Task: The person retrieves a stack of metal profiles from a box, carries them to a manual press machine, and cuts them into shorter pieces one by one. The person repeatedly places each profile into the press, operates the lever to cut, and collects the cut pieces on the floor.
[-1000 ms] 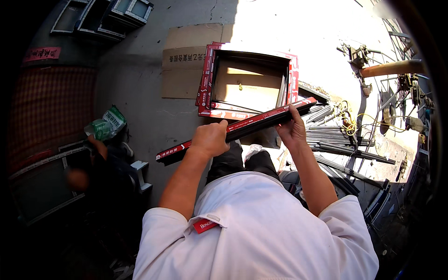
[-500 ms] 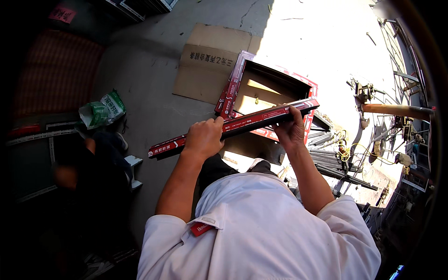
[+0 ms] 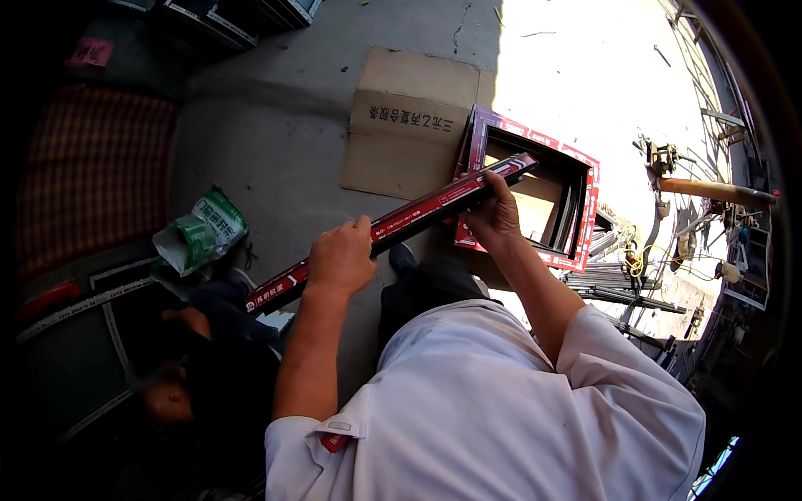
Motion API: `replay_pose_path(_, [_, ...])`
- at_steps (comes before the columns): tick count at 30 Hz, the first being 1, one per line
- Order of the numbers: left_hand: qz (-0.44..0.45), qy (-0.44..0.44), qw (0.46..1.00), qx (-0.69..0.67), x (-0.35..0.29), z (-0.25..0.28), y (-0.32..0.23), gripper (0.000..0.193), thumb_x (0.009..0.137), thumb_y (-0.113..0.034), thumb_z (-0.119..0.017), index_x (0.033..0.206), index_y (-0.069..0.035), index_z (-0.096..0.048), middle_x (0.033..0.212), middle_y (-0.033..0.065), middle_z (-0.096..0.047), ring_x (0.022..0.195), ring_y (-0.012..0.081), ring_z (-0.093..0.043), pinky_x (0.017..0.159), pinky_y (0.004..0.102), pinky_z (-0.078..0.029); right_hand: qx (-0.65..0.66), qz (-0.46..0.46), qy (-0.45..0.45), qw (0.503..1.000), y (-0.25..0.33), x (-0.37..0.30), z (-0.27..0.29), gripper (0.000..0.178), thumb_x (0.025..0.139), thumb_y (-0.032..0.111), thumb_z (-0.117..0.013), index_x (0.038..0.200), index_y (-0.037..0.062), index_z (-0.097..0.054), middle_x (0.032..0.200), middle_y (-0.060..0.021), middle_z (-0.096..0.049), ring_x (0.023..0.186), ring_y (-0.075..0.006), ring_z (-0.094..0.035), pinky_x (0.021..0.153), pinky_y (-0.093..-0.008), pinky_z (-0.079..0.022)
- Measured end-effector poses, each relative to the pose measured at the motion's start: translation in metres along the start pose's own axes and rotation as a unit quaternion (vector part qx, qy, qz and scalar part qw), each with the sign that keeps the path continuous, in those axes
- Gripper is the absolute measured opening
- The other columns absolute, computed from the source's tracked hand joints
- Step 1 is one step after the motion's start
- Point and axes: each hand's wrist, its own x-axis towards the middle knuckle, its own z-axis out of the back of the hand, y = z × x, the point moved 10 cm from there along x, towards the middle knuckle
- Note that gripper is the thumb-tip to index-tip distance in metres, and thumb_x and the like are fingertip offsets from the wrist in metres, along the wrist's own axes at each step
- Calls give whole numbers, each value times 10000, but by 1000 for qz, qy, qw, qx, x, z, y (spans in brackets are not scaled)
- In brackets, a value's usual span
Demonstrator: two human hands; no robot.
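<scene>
A long black frame bar (image 3: 418,215) covered in red printed film slants across in front of me, its far right end raised above its left end in the picture. My left hand (image 3: 341,257) is closed around its middle-left part. Nearer the right end, my right hand (image 3: 495,215) grips it from below, with the thumb on the near side. That right end overlaps a stack of rectangular frames (image 3: 474,152) with red film and black inner edges, lying on the floor. Whether the bar touches the stack cannot be told.
Flattened cardboard (image 3: 409,154) lies beyond the bar. At left a person in dark clothes (image 3: 225,367) bends low beside a green-and-white bag (image 3: 209,230) and dark framed panels (image 3: 63,367). Metal bars (image 3: 618,280), yellow cord and a wooden-handled tool (image 3: 714,192) are at right.
The bar has swung to a steeper slant and shifted left, away from the middle of the frame stack. Both hands still hold it. The view has turned, and the person at left has moved.
</scene>
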Motion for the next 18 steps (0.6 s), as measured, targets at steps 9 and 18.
replay_pose_path(9, [8, 0, 1000, 20, 78, 49, 46, 396, 764, -176, -854, 1032, -65, -585, 971, 158, -721, 929, 405, -720, 850, 503, -573, 30, 29, 2, 999, 21, 88, -60, 256, 923, 266, -777, 1089, 112, -657, 1076, -76, -726, 1076, -239, -678, 1017, -485, -521])
replay_pose_path(18, [-81, 5, 995, 59, 281, 120, 11, 330, 785, -163, -822, 984, -70, -576, 923, 148, -712, 888, 390, -721, 832, 499, -566, 114, 113, -26, 987, 156, 194, -109, 246, 919, 227, -784, 1080, 94, -654, 1067, -98, -724, 1041, -253, -691, 991, -502, -546])
